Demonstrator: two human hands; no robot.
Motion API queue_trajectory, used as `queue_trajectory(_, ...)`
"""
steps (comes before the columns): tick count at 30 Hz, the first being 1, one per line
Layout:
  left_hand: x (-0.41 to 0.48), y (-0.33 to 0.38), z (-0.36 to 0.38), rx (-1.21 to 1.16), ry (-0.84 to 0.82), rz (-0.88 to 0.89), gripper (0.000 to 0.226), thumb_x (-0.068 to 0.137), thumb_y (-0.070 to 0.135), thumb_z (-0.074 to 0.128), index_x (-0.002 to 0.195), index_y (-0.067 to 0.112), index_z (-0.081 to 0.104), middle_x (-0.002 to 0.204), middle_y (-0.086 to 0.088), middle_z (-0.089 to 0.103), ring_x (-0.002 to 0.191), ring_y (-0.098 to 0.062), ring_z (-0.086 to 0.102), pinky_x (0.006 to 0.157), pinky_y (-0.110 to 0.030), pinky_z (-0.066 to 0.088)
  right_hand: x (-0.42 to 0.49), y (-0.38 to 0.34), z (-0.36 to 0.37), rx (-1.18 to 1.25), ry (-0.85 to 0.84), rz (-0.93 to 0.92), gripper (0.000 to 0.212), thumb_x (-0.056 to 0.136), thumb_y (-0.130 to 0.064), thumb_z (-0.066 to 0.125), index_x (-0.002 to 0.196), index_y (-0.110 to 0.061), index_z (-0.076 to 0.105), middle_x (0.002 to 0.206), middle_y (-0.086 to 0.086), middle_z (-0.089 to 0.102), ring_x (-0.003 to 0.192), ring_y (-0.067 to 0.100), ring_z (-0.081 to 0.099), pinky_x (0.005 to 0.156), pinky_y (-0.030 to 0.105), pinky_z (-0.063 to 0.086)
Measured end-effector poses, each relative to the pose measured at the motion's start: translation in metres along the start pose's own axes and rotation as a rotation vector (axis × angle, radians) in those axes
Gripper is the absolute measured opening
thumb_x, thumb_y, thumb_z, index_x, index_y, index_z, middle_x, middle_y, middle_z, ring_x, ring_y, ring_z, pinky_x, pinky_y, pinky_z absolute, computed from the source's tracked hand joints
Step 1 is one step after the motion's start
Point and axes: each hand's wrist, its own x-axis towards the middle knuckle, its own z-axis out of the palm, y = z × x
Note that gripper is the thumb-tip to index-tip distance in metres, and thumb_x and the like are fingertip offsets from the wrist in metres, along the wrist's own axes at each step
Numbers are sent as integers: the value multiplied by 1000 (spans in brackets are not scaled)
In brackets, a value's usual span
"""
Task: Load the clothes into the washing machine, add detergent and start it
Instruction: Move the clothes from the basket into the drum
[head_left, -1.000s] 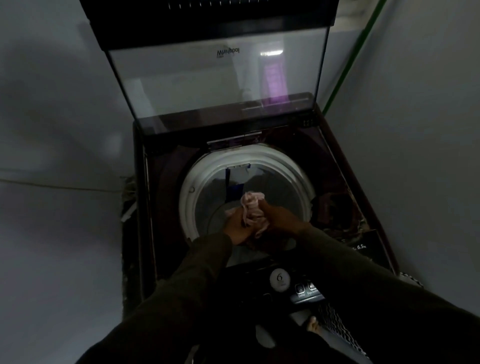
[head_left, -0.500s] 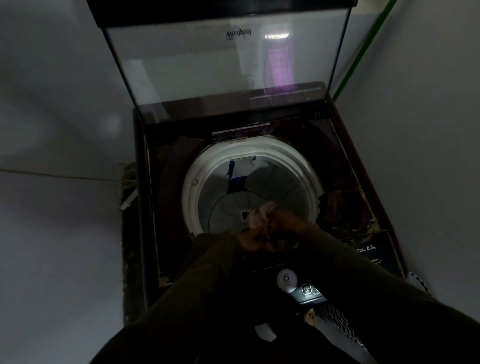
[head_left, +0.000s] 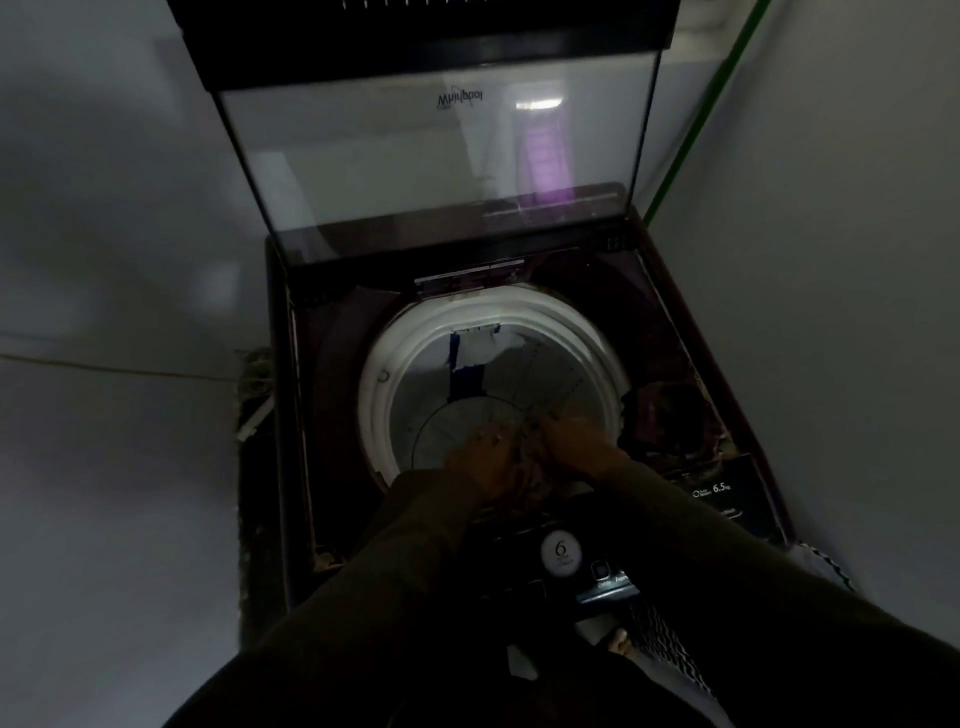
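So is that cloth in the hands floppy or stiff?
Probably floppy: the cloth is bunched small between the left hand and right hand. Likely light too, and unlikely to roll. The picture is dim and blurred, so that's a guess.

Dim light is falling over a narrow corner. A plain grey wall (head_left: 104, 208) is rising at the left, another grey wall (head_left: 857, 260) at the right. A green pipe (head_left: 696, 130) is slanting along the far right corner.
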Motion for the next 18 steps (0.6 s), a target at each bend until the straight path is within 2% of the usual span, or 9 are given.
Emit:
queue_trajectory(3,-7,11,-15,17,164,2,69,102,37,42,157,12,9,165,-13,6,151,-32,10,120,-42,18,-18,1,-11,-58,178,-7,62,99,-40,44,154,-18,26,163,15,13,151,36,1,119,53,19)
queue_trajectory(5,-10,24,-21,51,358,44,60,102,34,33,154,6,25,161,-17,21,149,-38,20,116,-51,26,-29,7,-18,-98,272,16,66,100,-52,36,156,-24,19,165,12,1,151,34,-10,120,54,11)
queue_trajectory(7,-14,39,-29,59,531,93,61,97,35,25,149,7,38,155,-17,36,145,-38,30,113,-57,31,-45,15,-28,-110,362,42,71,97,-62,23,157,-26,13,165,9,-4,151,32,-15,119,55,7)
queue_trajectory(9,-18,56,-35,147,576,111,64,97,41,20,152,12,34,158,-11,32,149,-31,23,119,-51,22,-61,25,-34,-86,418,78,81,90,-70,6,158,-26,8,165,8,-7,150,30,-18,119,56,6)
queue_trajectory(10,-19,64,-37,175,594,125,66,97,45,17,152,13,33,159,-10,31,149,-30,22,119,-49,19,-67,34,-32,-68,446,99,82,89,-71,4,158,-27,6,165,7,-8,150,30,-18,120,56,5)
queue_trajectory(13,-17,93,-39,208,596,184,66,98,46,16,155,13,27,162,-10,22,151,-29,13,122,-48,17,-91,60,-31,-3,485,147,76,96,-69,16,157,-28,-1,165,8,-11,150,29,-20,120,55,0)
queue_trajectory(15,-14,115,-34,251,577,237,63,101,43,19,156,13,21,163,-11,17,152,-29,9,122,-48,17,-107,80,-28,24,515,177,76,96,-70,15,157,-29,-2,165,7,-12,149,29,-20,120,55,0)
queue_trajectory(18,-8,148,-24,334,562,288,68,98,47,9,157,14,16,164,-11,13,152,-30,5,122,-49,16,-129,111,-14,57,560,230,81,91,-73,7,158,-29,-1,165,7,-9,150,30,-17,120,56,5)
